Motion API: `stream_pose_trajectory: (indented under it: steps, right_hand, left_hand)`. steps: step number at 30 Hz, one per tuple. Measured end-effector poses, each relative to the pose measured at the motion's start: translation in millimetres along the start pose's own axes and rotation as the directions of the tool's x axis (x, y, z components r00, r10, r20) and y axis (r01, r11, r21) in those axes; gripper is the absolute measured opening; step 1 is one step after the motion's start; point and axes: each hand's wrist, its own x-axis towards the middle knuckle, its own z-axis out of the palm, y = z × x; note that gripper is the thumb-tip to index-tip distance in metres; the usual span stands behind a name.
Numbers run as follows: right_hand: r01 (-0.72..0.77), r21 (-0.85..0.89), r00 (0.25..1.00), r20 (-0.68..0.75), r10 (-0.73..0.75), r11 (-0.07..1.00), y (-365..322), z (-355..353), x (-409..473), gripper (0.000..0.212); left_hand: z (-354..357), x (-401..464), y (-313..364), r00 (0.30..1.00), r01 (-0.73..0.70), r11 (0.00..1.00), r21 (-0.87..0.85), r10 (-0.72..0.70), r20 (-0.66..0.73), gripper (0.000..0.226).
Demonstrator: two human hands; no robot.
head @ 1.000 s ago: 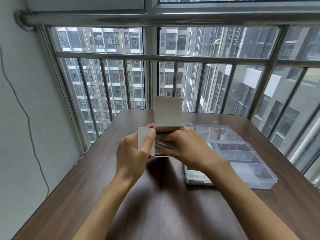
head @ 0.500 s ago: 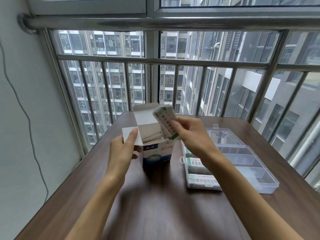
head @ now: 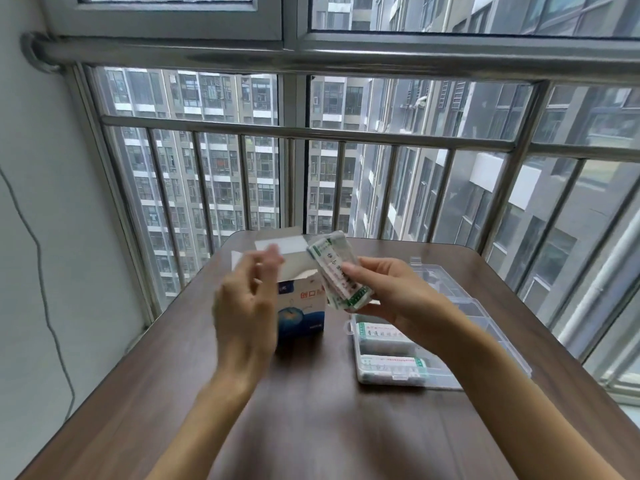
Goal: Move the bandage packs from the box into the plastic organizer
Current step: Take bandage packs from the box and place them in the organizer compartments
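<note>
Packs lifted out, ready for the organizer

Right hand pinches bandage packs above the box; blurred left hand hangs loose, empty.

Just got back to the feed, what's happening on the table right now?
A person is emptying a box of bandage packs. The right hand has a grip on a stack of packs, held in the air between the open box and the clear plastic organizer. The left hand hangs blurred in front of the box with loose fingers, holding nothing. Some packs already lie in the organizer's near compartments, and its lid is open. Everything sits on a brown table.
</note>
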Motion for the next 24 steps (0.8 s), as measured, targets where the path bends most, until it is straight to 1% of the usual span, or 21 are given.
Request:
stream_pose_trajectory:
  steps: [1,2,3,4,5,6,8,10,11,14,16,19,21,23,24]
  right_hand:
    - [0.004,-0.041,1.000,-0.014,-0.005,0.999,-1,-6,-6,0.021]
    - [0.008,-0.084,1.000,-0.020,-0.010,0.996,-2,-10,-10,0.022]
    - [0.008,-0.125,1.000,-0.025,-0.011,0.992,-2,-14,-15,0.022]
    - [0.001,-0.163,1.000,-0.029,-0.006,0.987,-3,-16,-19,0.023]
    - [-0.012,-0.200,0.999,-0.041,0.004,0.980,-2,-19,-23,0.022]
    - [-0.032,-0.234,0.998,-0.052,0.021,0.972,-2,-22,-26,0.022]
    - [-0.095,-0.264,0.995,-0.050,0.085,0.960,0,-27,-32,0.023]
    - [-0.157,-0.202,0.987,-0.016,0.157,0.967,3,-33,-39,0.024]
    - [-0.168,-0.155,0.986,-0.011,0.169,0.974,5,-37,-43,0.024]
    - [-0.127,-0.091,0.989,-0.086,0.119,0.988,16,-44,-49,0.019]
    - [-0.110,-0.061,0.987,-0.125,0.102,0.992,22,-48,-48,0.019]
    - [-0.100,-0.036,0.991,-0.091,0.096,0.994,31,-51,-47,0.024]
    - [-0.057,-0.031,0.994,-0.096,0.053,0.998,34,-50,-45,0.023]
    - [-0.001,-0.045,0.986,-0.166,-0.007,0.999,35,-49,-44,0.020]
    - [0.029,-0.095,0.975,-0.215,-0.049,0.995,35,-51,-43,0.021]
  left_hand:
    - [9,-5,7,0.985,0.060,0.998,0.005,-0.060,0.160,0.049]
    - [17,-7,12,0.946,0.127,0.992,0.007,-0.123,0.301,0.053]
    - [27,-10,16,0.900,0.198,0.980,-0.012,-0.176,0.399,0.049]
    - [35,-13,19,0.873,0.256,0.964,-0.064,-0.202,0.444,0.037]
    - [43,-16,20,0.868,0.292,0.948,-0.131,-0.205,0.453,0.025]
    - [50,-19,21,0.875,0.303,0.935,-0.184,-0.196,0.443,0.017]
    - [57,-25,15,0.886,0.304,0.924,-0.233,-0.184,0.426,0.016]
    - [62,-30,9,0.890,0.306,0.919,-0.251,-0.182,0.418,0.017]
    - [64,-32,7,0.890,0.305,0.918,-0.253,-0.180,0.418,0.017]
    - [63,-36,2,0.887,0.285,0.924,-0.254,-0.154,0.435,0.019]
    - [62,-38,0,0.888,0.278,0.928,-0.249,-0.149,0.436,0.018]
    - [61,-38,-1,0.880,0.292,0.920,-0.263,-0.150,0.451,0.014]
    - [59,-37,-1,0.875,0.284,0.920,-0.270,-0.134,0.465,0.012]
    - [56,-37,-3,0.885,0.278,0.924,-0.262,-0.140,0.445,0.014]
    - [54,-35,-4,0.895,0.283,0.924,-0.258,-0.158,0.418,0.015]
